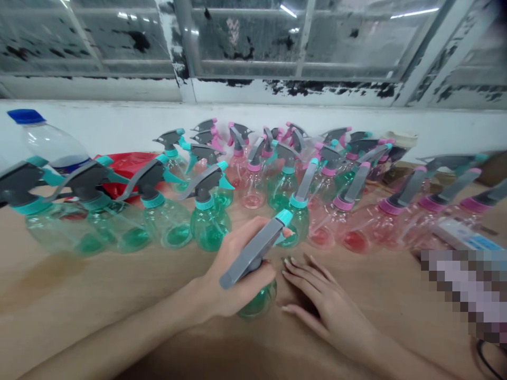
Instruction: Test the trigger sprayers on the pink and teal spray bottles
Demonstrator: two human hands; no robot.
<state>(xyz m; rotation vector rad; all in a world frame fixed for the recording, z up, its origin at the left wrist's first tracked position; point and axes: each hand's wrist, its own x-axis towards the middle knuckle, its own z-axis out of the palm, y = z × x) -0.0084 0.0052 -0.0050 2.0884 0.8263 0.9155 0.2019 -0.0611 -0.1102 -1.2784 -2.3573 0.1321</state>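
My left hand (237, 269) is wrapped round the neck of a green spray bottle (259, 303), just below its grey trigger head with a turquoise nozzle. The bottle stands near the front of the table, its neck hidden by my fingers. To the right of it, my right hand (322, 293) rests on the tabletop with fingers stretched out, apart from the bottle and holding nothing. Just beyond my hands stand another green spray bottle (212, 227) and a pink spray bottle (322, 229).
Several green and pink spray bottles form rows across the wooden table (150, 301). A clear bottle with a blue cap (51, 140) and a red plastic bag (130, 166) are at the back left. A light blue and white box (471, 237) lies at right. Behind runs a windowed wall (119, 89).
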